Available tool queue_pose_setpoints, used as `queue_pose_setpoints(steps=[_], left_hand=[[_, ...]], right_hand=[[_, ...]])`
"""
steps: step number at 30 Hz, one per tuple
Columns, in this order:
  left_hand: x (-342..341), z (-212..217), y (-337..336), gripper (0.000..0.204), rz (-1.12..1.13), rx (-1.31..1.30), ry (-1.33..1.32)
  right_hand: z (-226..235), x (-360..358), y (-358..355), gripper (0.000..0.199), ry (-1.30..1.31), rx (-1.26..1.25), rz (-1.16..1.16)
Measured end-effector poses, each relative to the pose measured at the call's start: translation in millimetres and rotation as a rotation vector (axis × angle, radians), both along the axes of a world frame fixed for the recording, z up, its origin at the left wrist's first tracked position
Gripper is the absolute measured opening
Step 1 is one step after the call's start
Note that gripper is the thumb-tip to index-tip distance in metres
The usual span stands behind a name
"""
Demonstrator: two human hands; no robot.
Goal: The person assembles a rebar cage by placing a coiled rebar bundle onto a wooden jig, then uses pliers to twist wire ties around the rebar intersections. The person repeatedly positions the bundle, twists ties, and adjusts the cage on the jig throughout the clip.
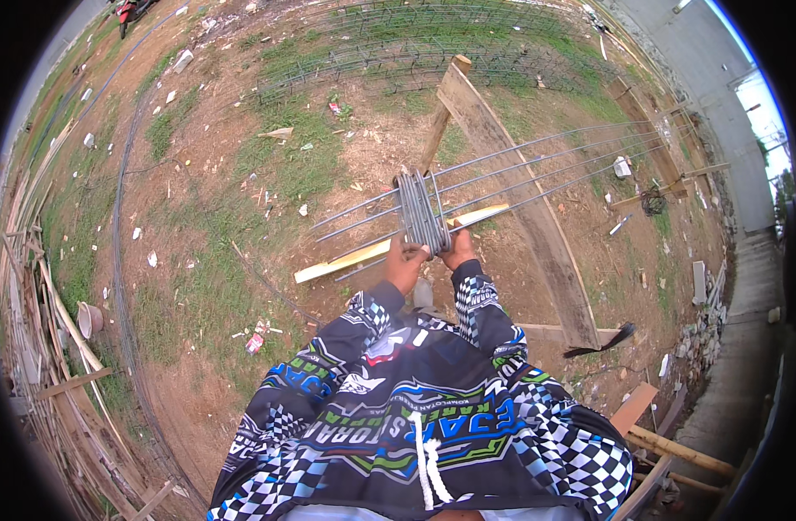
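The person's patterned jersey, glossy fabric with black-and-white checks and blue and green lettering, fills the lower middle, with a white drawstring hanging down its front. Both sleeves reach forward to the hands. The left hand and right hand sit side by side, each grip clenched on the near end of a tight bundle of bent steel stirrups, thin grey wire loops packed together. The bundle is threaded over several long straight steel rods, smooth and grey, that run up to the right and rest across a rough wooden plank frame standing on the ground. A pale wooden slat lies under the rods, partly hidden by the hands. The ground is bare brown dirt with patchy grass and scattered litter. The fingers are mostly covered by the bundle.
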State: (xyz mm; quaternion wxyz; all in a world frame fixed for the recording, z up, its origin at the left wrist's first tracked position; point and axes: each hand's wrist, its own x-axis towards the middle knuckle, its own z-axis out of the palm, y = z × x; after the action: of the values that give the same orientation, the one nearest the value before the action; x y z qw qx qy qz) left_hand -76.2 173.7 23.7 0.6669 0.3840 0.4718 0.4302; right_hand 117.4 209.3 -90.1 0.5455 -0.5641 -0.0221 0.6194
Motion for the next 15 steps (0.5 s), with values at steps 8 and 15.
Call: queue_pose_setpoints(steps=[8, 15], left_hand=[[-25.2, 19.8, 18.6, 0.057, -0.2, -0.349, 0.01], [-4.1, 28.3, 31.0, 0.036, -0.316, -0.405, -0.038]], right_hand=[[141.0, -57.0, -18.6, 0.042, -1.458, 0.102, 0.197], [167.3, -54.2, 20.3, 0.048, -1.693, 0.016, 0.606]])
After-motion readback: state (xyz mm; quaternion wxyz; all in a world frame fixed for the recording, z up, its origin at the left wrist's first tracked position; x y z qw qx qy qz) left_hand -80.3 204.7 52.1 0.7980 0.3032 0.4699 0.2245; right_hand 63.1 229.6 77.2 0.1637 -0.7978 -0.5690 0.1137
